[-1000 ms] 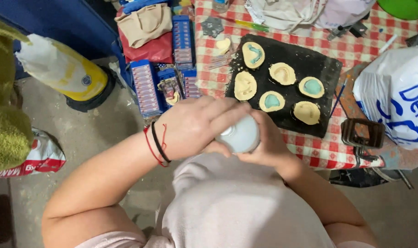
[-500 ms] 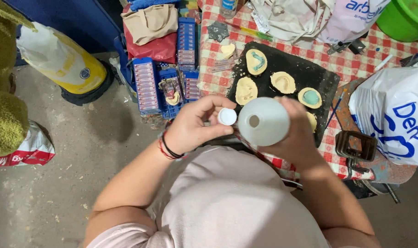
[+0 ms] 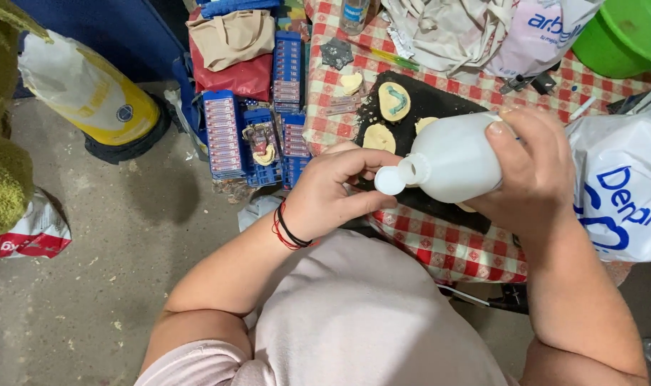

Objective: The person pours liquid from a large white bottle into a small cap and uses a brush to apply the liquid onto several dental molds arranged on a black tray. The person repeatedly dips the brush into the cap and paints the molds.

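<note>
checkered table [image 3: 440,250]; white bottle [image 3: 457,159] tilted, uncapped

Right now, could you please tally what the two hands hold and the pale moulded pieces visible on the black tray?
White bottle, in right hand: 1
White cap, in left hand: 1
Pale moulded pieces on black tray, partly hidden by the bottle: 3
Total: 5

Bare concrete floor [image 3: 104,286] lies open on the left; blue trays [image 3: 257,136] and the crowded checkered table [image 3: 454,250] block ahead.
</note>
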